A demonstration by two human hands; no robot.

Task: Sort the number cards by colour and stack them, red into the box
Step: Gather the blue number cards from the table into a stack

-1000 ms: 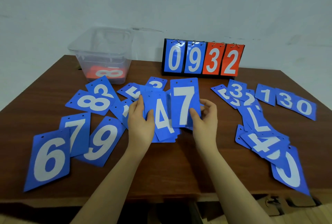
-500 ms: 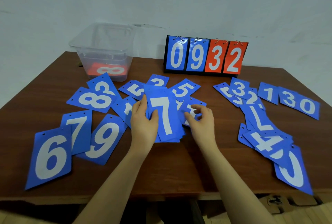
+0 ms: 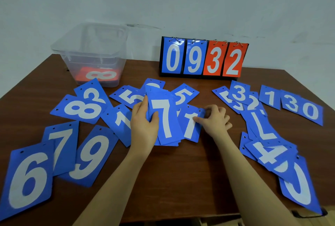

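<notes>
A: What is the left hand (image 3: 144, 128) doing?

B: Its fingers are curled round a stack of blue cards (image 3: 165, 122). The thumb lies on the front, next to the big white 7. The other fingers are behind the stack.

A: And the right hand (image 3: 213, 122)?

B: It is on a blue card with a 1 (image 3: 190, 126), just beside the stack. The thumb presses on the front of that card and the fingers are bent close at its top corner. It looks like a pinch, but I cannot tell if the card is off the table.

A: What lies around the hands?

B: Lots of blue cards on the brown table (image 3: 181, 171). On the left there is a 6 (image 3: 27, 180), a 9 (image 3: 90, 155), a 7 (image 3: 60, 144) and an 8 (image 3: 81, 109). On the right there is a pile with a 4 (image 3: 270, 155), and further back a 0 (image 3: 310, 110).

A: Where are the red cards?

B: One red card with an 8 (image 3: 99, 75) lies flat in the clear box (image 3: 76, 51), at the back left of the table.

A: Anything else at the back?

B: A score board (image 3: 203, 59) stands there. It shows 0 and 9 in blue, then 3 and 2 in red.
</notes>
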